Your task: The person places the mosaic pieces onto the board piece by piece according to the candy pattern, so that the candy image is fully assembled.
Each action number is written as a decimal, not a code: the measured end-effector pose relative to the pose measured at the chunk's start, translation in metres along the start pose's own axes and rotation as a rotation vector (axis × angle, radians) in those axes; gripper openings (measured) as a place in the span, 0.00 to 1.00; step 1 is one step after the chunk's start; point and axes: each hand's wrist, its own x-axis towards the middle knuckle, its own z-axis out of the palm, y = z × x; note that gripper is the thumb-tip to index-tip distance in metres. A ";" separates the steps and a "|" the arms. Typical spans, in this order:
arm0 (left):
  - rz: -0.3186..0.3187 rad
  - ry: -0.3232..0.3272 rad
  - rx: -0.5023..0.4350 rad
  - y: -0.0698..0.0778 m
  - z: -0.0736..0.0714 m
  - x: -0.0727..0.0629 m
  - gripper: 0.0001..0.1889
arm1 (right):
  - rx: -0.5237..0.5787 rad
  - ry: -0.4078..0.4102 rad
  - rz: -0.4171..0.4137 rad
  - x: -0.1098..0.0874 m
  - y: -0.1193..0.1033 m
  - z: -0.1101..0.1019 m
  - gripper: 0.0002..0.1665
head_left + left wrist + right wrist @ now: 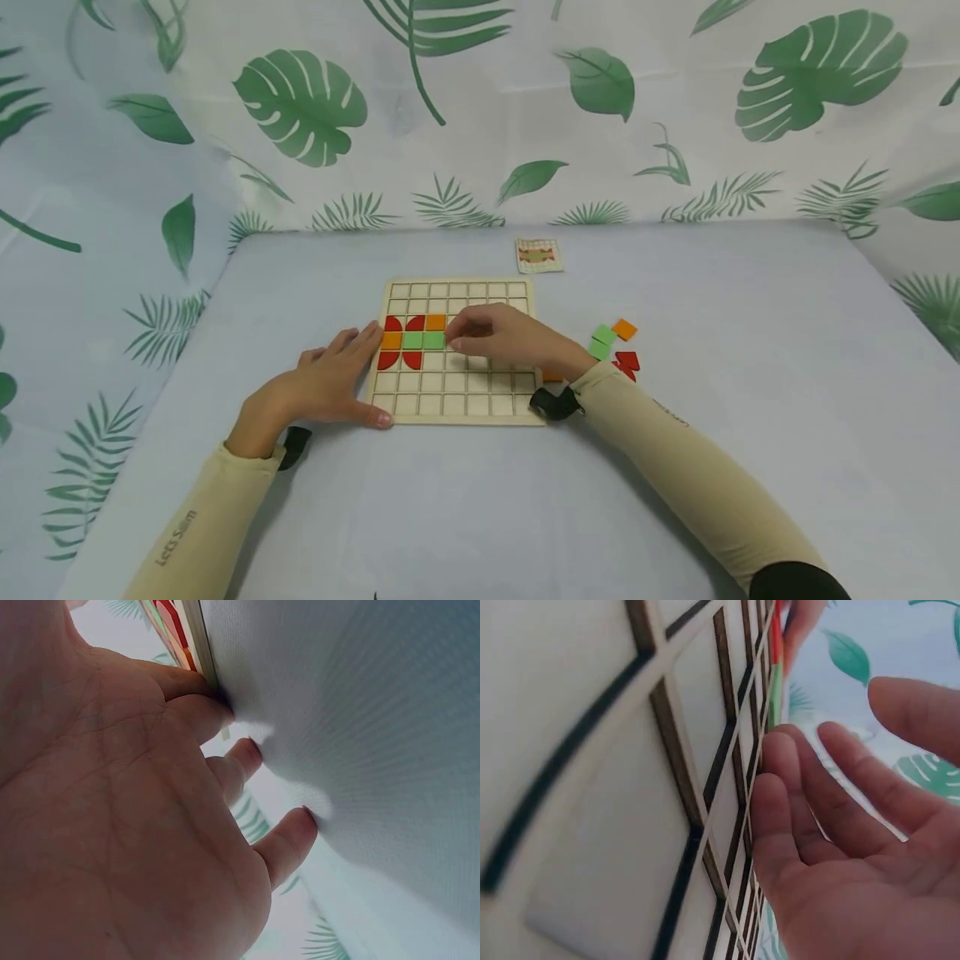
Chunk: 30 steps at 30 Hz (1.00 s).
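Note:
A wooden grid board (pixel 457 420) lies on the table. My left hand (pixel 330 387) rests along its left side, fingers by the upper edge and thumb at the lower left corner. Over the board's middle, my right hand (pixel 502 333) has its fingertips beside a green square tile (pixel 433 340). In the right wrist view, the thumb (pixel 915 716) stands apart from the fingers and nothing shows between them. Red rounded tiles (pixel 412 360), another green tile (pixel 412 340) and orange squares (pixel 435 322) fill cells on the board's left.
Right of the board lie loose green (pixel 603 335), orange (pixel 624 329) and red tiles (pixel 628 360). Another orange piece (pixel 552 377) is partly hidden by the right wrist. A small pattern card (pixel 538 256) lies behind the board. Leaf-print cloth (pixel 465 150) hangs at the back.

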 end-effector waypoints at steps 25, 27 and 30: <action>0.007 0.002 0.018 0.002 -0.002 0.000 0.71 | -0.120 0.096 -0.004 -0.045 -0.003 -0.052 0.21; 0.007 0.001 0.021 0.002 -0.002 0.000 0.71 | -0.155 0.111 0.030 -0.052 0.003 -0.062 0.21; 0.009 0.000 0.021 0.003 -0.001 -0.001 0.71 | -0.206 0.116 0.080 -0.059 0.014 -0.075 0.20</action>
